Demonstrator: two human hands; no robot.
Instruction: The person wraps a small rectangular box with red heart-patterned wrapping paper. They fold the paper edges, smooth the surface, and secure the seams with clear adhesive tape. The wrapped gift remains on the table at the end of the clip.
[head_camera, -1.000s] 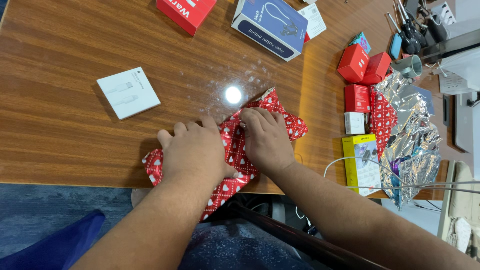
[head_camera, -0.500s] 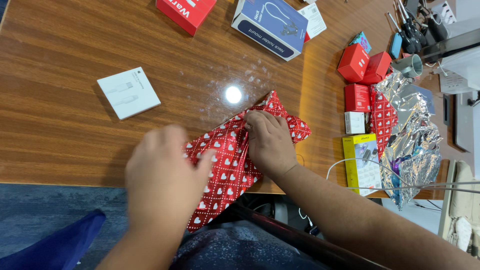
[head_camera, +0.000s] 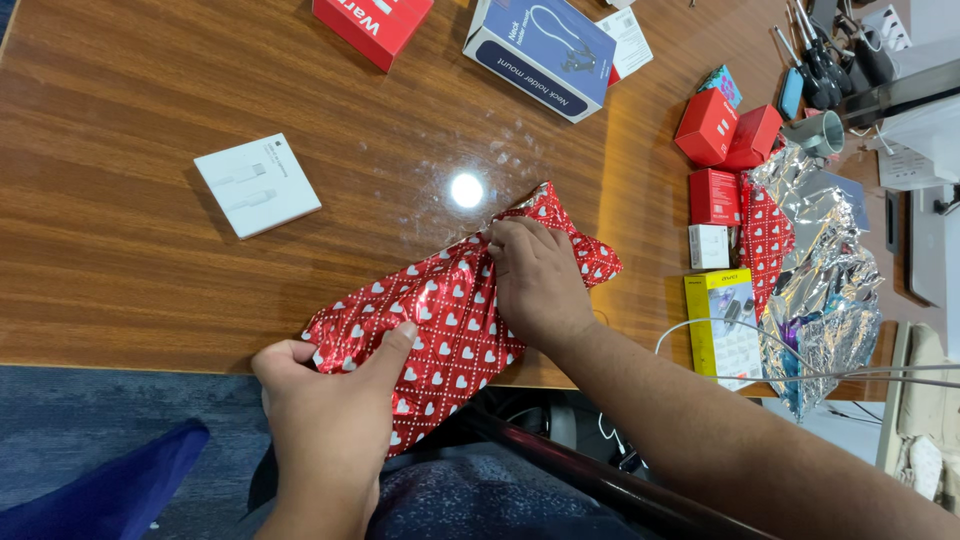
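The left hand (head_camera: 325, 400) pinches the near edge of the red heart wrapping paper (head_camera: 450, 310) on the tabletop (head_camera: 150, 290); the right hand (head_camera: 535, 280) presses its fingers (head_camera: 505, 240) closed on the far fold

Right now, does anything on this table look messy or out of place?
Yes. The red heart-print wrapping hangs past the near edge of the wooden table, pinned by the left hand and right hand. At the right, crumpled silver foil lies heaped over the small boxes, and a white cable trails across the yellow box.
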